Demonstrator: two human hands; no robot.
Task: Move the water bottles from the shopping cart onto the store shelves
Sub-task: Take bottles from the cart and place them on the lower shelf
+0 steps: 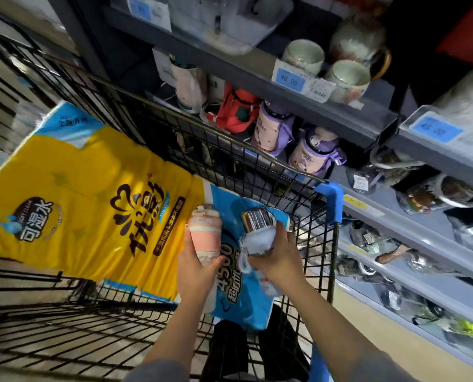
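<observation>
The left hand (195,267) grasps a pink water bottle (204,232) by its base; the right hand (278,256) grasps a pale blue water bottle (257,230) likewise. Both bottles sit above the shopping cart (323,244), caps forward, oriented for transfer to the shelf (367,216) beyond the right hand

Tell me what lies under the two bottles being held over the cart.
Under the pink bottle and pale-blue bottle lies a yellow-and-blue plastic tissue pack in the black wire cart. Whatever is beneath it is covered.
</observation>
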